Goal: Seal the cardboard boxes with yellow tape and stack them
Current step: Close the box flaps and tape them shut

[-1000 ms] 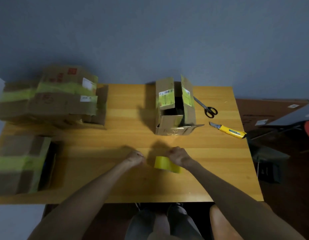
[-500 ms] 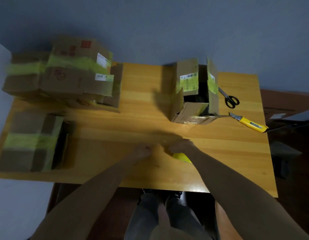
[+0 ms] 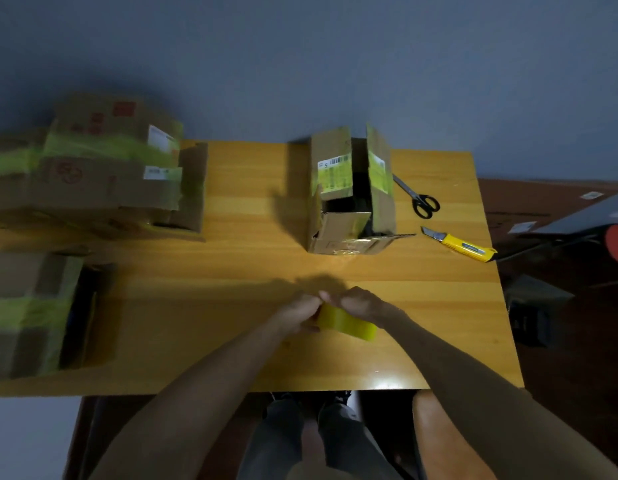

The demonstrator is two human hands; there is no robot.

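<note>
A yellow tape roll [image 3: 347, 322] is held over the front middle of the wooden table [image 3: 231, 271]. My right hand [image 3: 361, 303] grips the roll from above. My left hand [image 3: 300, 311] pinches at the roll's left edge, touching the right hand's fingers. An open cardboard box [image 3: 351, 195] with raised flaps and old yellow tape stands behind the hands, at the table's back middle. Taped boxes are stacked [image 3: 103, 164] at the back left, and another taped box [image 3: 34, 313] sits at the front left.
Black-handled scissors [image 3: 420, 199] and a yellow utility knife [image 3: 463, 245] lie right of the open box. Flat brown board [image 3: 543, 199] and dark items stand beyond the table's right edge. My legs show under the front edge.
My left hand has closed in from the left onto the tape roll held by my right hand. The camera view shifted; boxes, scissors and knife stayed put.
</note>
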